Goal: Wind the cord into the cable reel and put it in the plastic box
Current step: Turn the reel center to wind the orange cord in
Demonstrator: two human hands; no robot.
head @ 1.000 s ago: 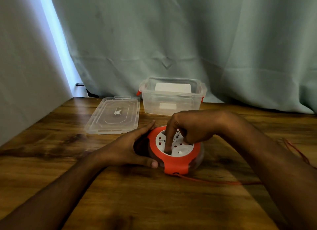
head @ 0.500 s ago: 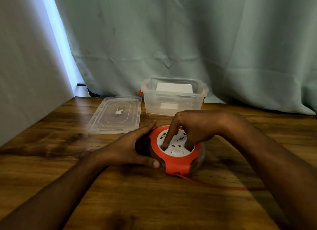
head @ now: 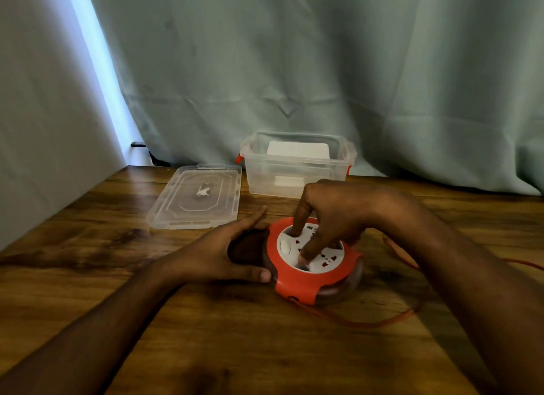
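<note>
Wooden worktop [head: 88,276], open box [head: 297,164] at the back, lid [head: 195,200] just left of it. Near the front, orange reel [head: 316,262], well short of the box, cord [head: 368,324] trailing loose to the right. Left hand [head: 223,253] cupping the reel's side, grip clamped on the casing. Right hand [head: 332,215] arched above, two curled fingertips hooked into the white face. Best done with steady turns, casing held firm, slack fed straight.
</note>
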